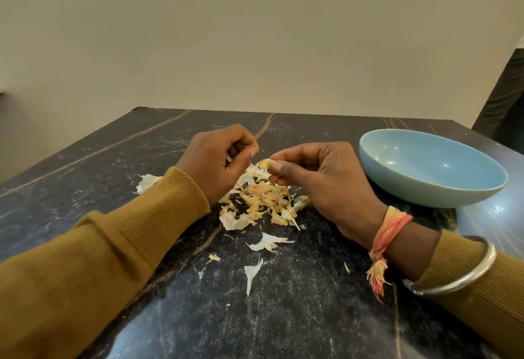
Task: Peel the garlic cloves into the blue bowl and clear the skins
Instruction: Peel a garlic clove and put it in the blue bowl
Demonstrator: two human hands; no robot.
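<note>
Pinched between the thumb and bent fingertips of the right hand [320, 185]: a garlic clove [264, 163], yellowish, held off the bench just above the heap of skins. Remaining fingers of that hand curled under.

Just to its left and slightly higher, the left hand [218, 157], fingers curled in, thumb and forefinger pressed together on what looks like a thin shred of skin [249, 146]; too small to tell more. Hands near each other, not touching.

Below and between the hands, lying on the bench: a pile of skins [263, 202], white and orange-yellow papery bits, loosely heaped. Nearer the camera, loose white skin pieces [269, 242], scattered apart from the pile. One more piece [147, 181] just beyond the left sleeve.

On the right wrist, an orange-pink thread band [388, 228] with a frayed tassel, and a silver bangle [465, 276] at the cuff. Mustard ribbed sleeves [127, 239] on both arms.

To the right of the right hand, near but apart from it: the blue bowl [425, 197], upright on the bench, close to its right edge. Clove outside the bowl, left of its rim.

Bench [85, 165] of black stone with pale veins. Behind it, a plain beige wall [255, 32].
</note>
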